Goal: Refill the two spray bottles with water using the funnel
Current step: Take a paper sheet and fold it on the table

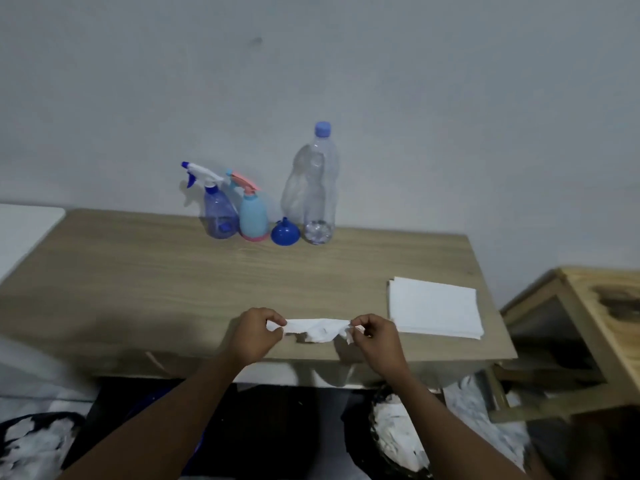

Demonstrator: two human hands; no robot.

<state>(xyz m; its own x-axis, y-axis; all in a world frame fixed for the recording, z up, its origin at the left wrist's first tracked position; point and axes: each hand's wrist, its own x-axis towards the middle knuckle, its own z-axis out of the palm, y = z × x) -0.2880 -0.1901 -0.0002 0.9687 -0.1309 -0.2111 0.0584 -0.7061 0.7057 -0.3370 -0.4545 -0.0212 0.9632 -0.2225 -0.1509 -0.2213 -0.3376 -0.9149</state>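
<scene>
Against the wall at the back of the wooden table (138, 289) stand a clear blue spray bottle (217, 211) with a white and blue trigger and a light blue spray bottle (253, 213) with a pink trigger, side by side. Right of them a blue funnel (285, 232) lies mouth down, and a tall clear water bottle (316, 188) with a blue cap stands upright. Near the table's front edge my left hand (254, 332) and my right hand (375, 336) each pinch one end of a crumpled white tissue (317, 329), stretched between them.
A stack of white napkins (434, 308) lies at the table's right front. A wooden stool (588, 327) stands to the right of the table. Below the front edge is a dark basket (398, 434) with white paper scraps. A white surface (24, 230) adjoins the table's left.
</scene>
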